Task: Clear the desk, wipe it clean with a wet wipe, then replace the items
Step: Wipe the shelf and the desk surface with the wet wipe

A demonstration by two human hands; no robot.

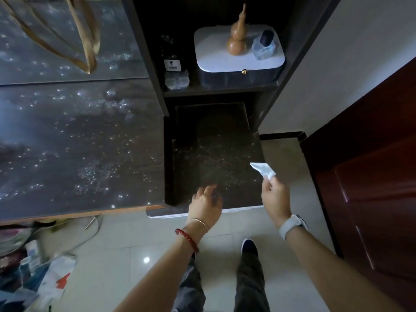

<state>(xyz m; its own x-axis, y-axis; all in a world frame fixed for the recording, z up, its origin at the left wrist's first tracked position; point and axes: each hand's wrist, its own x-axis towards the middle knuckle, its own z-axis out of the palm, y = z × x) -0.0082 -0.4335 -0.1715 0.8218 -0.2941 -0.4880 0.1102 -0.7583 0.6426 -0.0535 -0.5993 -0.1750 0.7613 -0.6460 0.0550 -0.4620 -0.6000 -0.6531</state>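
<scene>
1. The left hand (pixel 206 204) reached forward over the near edge of the dark desk (pixel 216 158), palm down, fingers loosely spread and slightly bent, holding nothing; whether the fingertips touched the surface could not be told.
2. A red bead bracelet (pixel 186 239) and a thin gold chain (pixel 201 222) circled the left wrist.
3. The right hand (pixel 275 199) was raised just right of the left, over the desk's right edge, thumb and forefinger pinching a crumpled white wipe (pixel 263 170) that stuck up and away from the fingers, off the surface.
4. A pale watch (pixel 291 225) sat on the right wrist.
5. Beyond both hands, on a shelf above the desk, stood a box (pixel 238 61) with a white lid, closed, so its contents were hidden.
6. On that lid stood a wooden gourd (pixel 237 34), upright, and just right of it a small clear bottle (pixel 264 47) with a dark cap.
7. Left of the box lay a small white card (pixel 172 64) and a clear lumpy thing (pixel 176 80), too dim to name.
8. Far left of the hands hung a strap (pixel 87 41) before a speckled panel (pixel 74 140).
9. Near the person's feet, left of the left arm, lay a heap of bags (pixel 49 282) on the tiled floor (pixel 126 255).
</scene>
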